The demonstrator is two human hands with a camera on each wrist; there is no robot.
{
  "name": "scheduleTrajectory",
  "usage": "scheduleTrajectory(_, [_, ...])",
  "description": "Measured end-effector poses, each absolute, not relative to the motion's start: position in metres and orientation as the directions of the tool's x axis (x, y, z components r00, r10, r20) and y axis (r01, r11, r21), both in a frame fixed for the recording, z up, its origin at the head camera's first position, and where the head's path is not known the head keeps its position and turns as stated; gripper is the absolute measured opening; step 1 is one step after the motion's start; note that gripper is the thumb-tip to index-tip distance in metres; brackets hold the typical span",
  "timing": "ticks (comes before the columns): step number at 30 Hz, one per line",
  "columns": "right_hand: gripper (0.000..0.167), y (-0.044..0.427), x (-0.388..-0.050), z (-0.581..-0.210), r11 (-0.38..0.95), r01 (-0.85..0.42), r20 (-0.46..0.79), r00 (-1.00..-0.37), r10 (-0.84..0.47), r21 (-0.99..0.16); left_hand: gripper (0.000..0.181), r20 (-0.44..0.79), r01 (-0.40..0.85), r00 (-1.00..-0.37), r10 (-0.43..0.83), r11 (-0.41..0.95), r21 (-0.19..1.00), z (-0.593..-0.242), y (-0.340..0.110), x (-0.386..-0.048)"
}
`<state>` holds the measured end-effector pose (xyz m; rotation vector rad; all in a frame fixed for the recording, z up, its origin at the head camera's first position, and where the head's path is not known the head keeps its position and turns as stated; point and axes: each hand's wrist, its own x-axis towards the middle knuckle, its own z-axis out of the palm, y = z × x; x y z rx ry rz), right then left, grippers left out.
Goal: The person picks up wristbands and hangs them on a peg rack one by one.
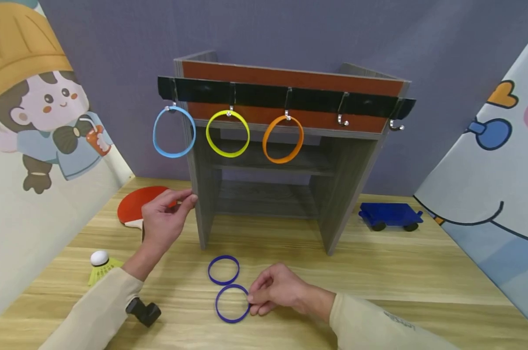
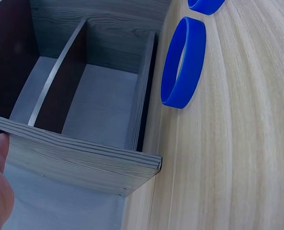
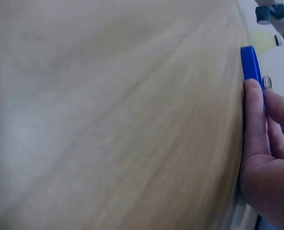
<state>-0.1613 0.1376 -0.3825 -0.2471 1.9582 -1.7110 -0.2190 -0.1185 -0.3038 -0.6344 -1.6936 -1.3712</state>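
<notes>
My right hand (image 1: 278, 291) pinches the right side of a dark blue silicone wristband (image 1: 217, 305) between thumb and fingers, low over the wooden table. In the right wrist view the same band (image 3: 249, 62) shows beyond the fingertips. A second dark blue wristband (image 1: 210, 278) lies just behind it. With thumb and fingers, my left hand (image 1: 163, 216) holds the front edge of the grey wooden shelf's left side panel (image 1: 201, 214). Light blue (image 1: 153, 133), yellow (image 1: 208, 135) and orange (image 1: 265, 143) wristbands hang on hooks along the shelf's black strip (image 1: 259, 93).
Two bare hooks (image 1: 343, 120) are at the strip's right end. To the left lie a red table tennis bat (image 1: 137, 201) and a yellow shuttlecock (image 1: 100, 265). A blue toy cart (image 1: 391, 215) stands right of the shelf. Printed panels flank the table.
</notes>
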Motion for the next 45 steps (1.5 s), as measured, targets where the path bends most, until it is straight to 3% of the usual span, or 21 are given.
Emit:
scheduleTrajectory(15, [0.013,0.126,-0.161,-0.388,0.161,0.180,-0.234,-0.871,-0.432,-0.970,0.022,0.854,0.811,-0.508,-0.108,0.273,0.517,-0.301,-0.125,-0.217])
scheduleTrajectory(22, [0.015,0.124,-0.156,-0.386,0.169,0.160,-0.216,-0.893,-0.395,-0.972,0.026,0.855,0.811,-0.505,-0.114,0.277,0.516,-0.317,-0.132,-0.233])
scheduleTrajectory(45, [0.011,0.149,-0.149,-0.381,0.080,0.140,-0.162,-0.883,-0.441,-0.987,0.026,0.855,0.820,-0.509,-0.100,0.244,0.517,-0.323,-0.129,-0.239])
